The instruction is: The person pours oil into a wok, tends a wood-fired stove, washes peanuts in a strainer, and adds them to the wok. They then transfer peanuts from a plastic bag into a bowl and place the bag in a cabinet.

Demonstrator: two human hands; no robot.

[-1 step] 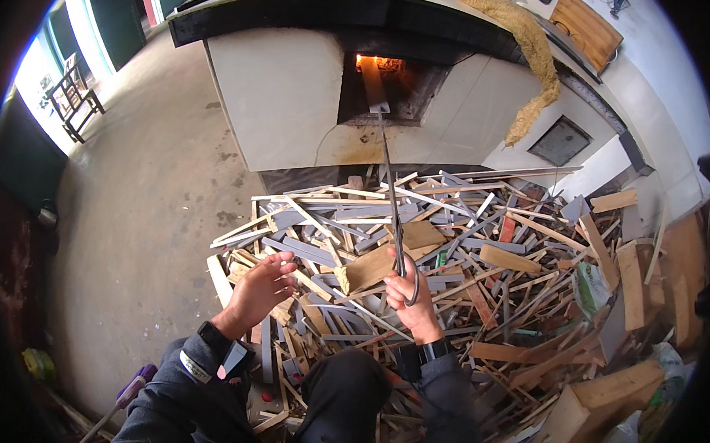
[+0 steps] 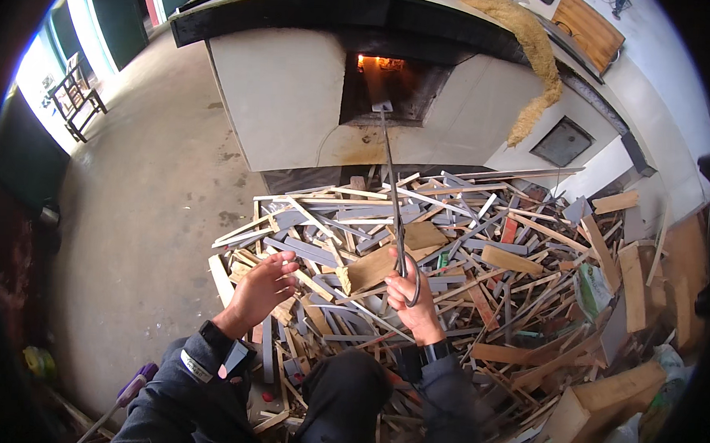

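My right hand (image 2: 416, 299) is closed around the looped handles of long metal fire tongs (image 2: 393, 187). The tongs reach forward over the woodpile to the stove's square fire opening (image 2: 416, 93). At their tips is the pale near end of a flat wooden board (image 2: 377, 88), lying inside the opening. Flames (image 2: 382, 63) glow orange behind it. Whether the tips pinch the board or only touch it, I cannot tell. My left hand (image 2: 265, 287) hovers over the pile's left side, fingers apart and holding nothing. Loose wood scraps (image 2: 314, 251) lie below both hands.
A white-sided stove (image 2: 277, 99) with a dark rim stands ahead. A tan, rough cloth-like strip (image 2: 540, 71) hangs over its edge. Thick wooden blocks (image 2: 592, 414) lie at the lower right. At the left are a concrete floor (image 2: 157, 213), a chair (image 2: 76, 102) and a purple-handled tool (image 2: 138, 385).
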